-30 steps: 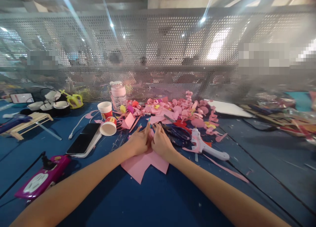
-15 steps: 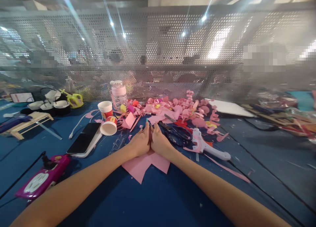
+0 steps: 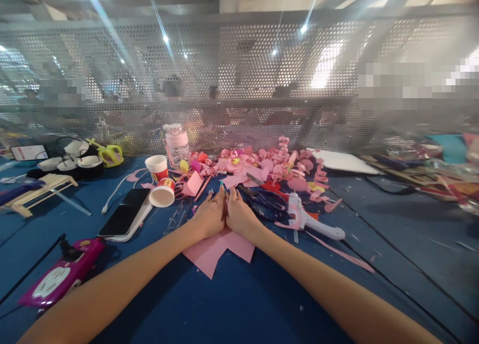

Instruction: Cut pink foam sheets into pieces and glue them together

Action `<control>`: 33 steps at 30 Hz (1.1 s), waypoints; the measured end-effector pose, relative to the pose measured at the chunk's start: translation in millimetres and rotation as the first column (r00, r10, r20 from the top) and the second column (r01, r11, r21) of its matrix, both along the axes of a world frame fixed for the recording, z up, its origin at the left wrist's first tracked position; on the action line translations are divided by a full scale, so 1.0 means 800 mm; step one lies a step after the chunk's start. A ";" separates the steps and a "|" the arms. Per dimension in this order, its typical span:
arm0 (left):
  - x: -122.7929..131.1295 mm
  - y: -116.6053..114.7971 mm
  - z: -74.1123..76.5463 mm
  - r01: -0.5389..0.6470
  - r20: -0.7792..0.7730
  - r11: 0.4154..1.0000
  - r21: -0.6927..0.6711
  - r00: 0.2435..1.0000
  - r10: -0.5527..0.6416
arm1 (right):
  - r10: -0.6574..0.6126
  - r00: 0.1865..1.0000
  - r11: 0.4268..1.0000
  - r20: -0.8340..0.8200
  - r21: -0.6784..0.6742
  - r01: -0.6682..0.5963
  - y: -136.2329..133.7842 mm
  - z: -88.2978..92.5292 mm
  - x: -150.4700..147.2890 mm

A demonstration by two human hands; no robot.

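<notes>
Close together in the middle, my left hand [image 3: 208,217] and my right hand [image 3: 241,215] have their thumbs and fingers pressed against each other. Both are closed on a sheet of pink paper [image 3: 206,258], whose pointed lower edges stick out beneath the palms. The part between the fingers is mostly hidden. A small teal spot shows at my left fingertips; what it is I cannot make out. Right of my right hand lie dark-handled scissors [image 3: 267,205] and a white hot glue gun [image 3: 318,225]. Just beyond the fingertips spreads a heap of pink paper pieces [image 3: 262,163].
To the left are a black phone [image 3: 125,212], two paper cups [image 3: 157,167], a clear bottle [image 3: 177,143] and a purple power strip [image 3: 62,276]. A white board [image 3: 342,161] lies at the back right, before a perforated screen [image 3: 254,60]. Black cords cross the blue table [image 3: 209,314].
The whole view has shifted slightly, so things appear a little further left. My hands keep the same closed pose on the pink paper.
</notes>
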State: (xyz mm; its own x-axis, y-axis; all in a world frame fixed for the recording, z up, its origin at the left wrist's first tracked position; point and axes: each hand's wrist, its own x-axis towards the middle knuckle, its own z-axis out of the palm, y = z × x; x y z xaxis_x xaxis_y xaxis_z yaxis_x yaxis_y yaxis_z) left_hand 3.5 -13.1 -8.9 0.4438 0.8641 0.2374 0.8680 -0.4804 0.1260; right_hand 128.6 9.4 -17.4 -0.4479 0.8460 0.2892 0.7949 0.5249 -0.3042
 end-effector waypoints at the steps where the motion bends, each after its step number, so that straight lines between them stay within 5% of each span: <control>1: 0.000 0.000 0.001 0.001 -0.010 1.000 0.009 1.000 -0.001 | -0.002 1.000 1.000 0.001 0.003 0.002 -0.001 0.001 0.000; 33: -0.001 -0.002 0.003 -0.016 0.012 1.000 -0.020 1.000 0.016 | 0.045 0.993 0.998 0.105 0.034 -0.048 0.003 -0.001 0.001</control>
State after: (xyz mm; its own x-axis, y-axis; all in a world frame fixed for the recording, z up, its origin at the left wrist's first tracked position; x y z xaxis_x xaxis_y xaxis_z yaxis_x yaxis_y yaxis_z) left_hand 2.5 -14.5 -6.2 0.4271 0.8756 0.2256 0.8738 -0.4638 0.1460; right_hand 129.7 11.5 -18.2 -0.5159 0.8133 0.2691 0.7958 0.5713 -0.2007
